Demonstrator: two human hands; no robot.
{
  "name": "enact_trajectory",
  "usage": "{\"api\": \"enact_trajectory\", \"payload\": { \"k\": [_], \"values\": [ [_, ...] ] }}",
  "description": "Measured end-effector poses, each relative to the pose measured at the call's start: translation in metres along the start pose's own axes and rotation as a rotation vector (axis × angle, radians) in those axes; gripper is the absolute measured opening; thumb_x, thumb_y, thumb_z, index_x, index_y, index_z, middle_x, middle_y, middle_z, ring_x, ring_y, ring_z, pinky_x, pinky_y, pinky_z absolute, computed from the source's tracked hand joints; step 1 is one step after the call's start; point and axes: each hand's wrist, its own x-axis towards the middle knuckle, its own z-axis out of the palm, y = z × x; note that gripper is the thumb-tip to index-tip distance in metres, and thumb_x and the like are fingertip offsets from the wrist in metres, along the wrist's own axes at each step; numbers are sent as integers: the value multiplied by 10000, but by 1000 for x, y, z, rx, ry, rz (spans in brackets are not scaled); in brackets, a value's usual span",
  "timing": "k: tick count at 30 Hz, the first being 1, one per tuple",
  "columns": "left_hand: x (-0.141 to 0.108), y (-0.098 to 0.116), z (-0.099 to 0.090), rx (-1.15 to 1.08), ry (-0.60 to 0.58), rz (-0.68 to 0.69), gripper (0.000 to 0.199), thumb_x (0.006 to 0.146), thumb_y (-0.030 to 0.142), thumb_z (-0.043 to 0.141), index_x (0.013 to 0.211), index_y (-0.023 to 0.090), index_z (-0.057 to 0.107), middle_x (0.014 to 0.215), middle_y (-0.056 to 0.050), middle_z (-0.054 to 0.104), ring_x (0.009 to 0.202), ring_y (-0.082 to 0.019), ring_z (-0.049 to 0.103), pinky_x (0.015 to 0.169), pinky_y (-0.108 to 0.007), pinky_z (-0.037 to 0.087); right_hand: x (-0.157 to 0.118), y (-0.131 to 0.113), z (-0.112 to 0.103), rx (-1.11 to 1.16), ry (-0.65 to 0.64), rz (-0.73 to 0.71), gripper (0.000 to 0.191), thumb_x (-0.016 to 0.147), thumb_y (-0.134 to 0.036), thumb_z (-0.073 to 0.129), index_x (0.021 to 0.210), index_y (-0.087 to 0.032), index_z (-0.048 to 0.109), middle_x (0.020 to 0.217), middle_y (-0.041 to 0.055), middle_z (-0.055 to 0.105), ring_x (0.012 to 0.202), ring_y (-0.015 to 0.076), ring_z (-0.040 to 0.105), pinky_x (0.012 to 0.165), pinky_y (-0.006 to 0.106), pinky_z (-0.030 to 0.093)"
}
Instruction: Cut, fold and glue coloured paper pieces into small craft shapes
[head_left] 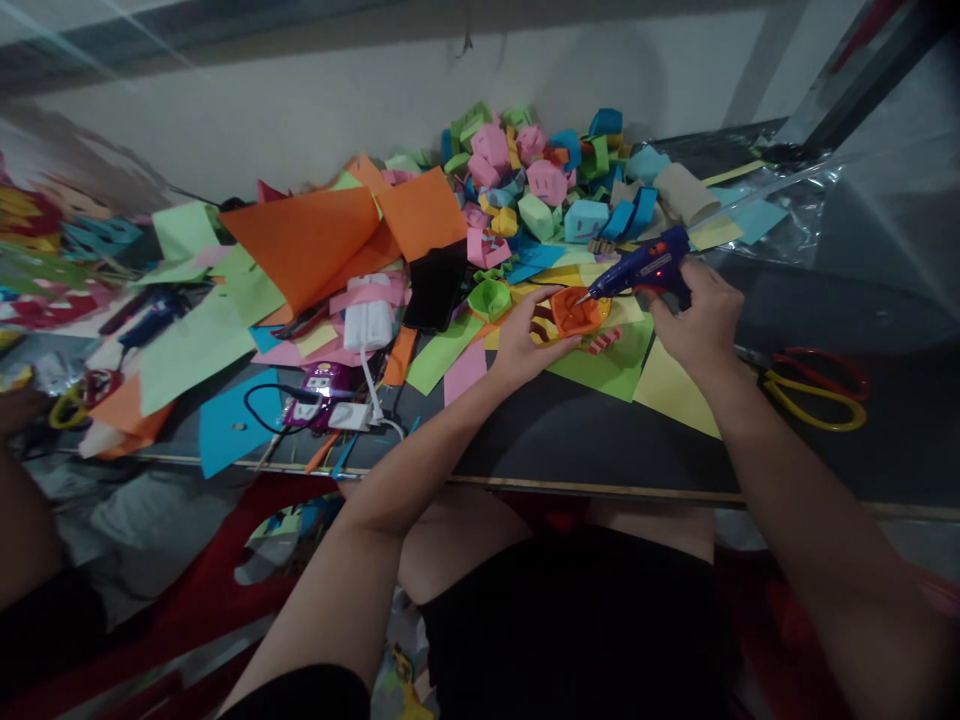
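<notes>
Coloured paper (pixel 304 240) littered the dark bench (pixel 540 430). Just right of the frame's centre, my left grip (pixel 521 340) grasped an orange paper cup (pixel 576 316) from its left. My right grip (pixel 701 315), farther right, clasped a blue glue gun (pixel 637 268), long axis slanting down-left, nozzle (pixel 584 299) at the cup; I couldn't tell whether they touched.
</notes>
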Motion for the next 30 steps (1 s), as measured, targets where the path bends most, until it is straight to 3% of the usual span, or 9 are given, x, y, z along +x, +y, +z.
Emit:
{"api": "enact_trajectory", "payload": {
  "k": [12,21,30],
  "values": [
    [0,2,0,21,-11,42,699,854,540,750,1428,256,469,1359,-128,629,961,-190,691,679,-281,558,-1,-1,1,14,0,-16,433,837,-374,656,1235,-205,631,1052,143,733,1020,361,698,844,482,582],
    [-1,-5,3,22,7,58,712,849,526,752,1447,268,462,1376,-118,617,1000,-200,683,709,-290,561,1,-1,-2,84,-41,10,461,827,-265,609,1287,-233,630,1112,143,727,1097,380,682,881,509,569],
    [0,-6,3,4,-25,62,698,872,590,708,1433,259,456,1358,-133,612,999,-198,681,704,-293,574,1,-3,-6,7,-73,-9,479,831,-209,531,1299,-209,638,1143,153,726,1105,364,688,899,490,564]
  ]
}}
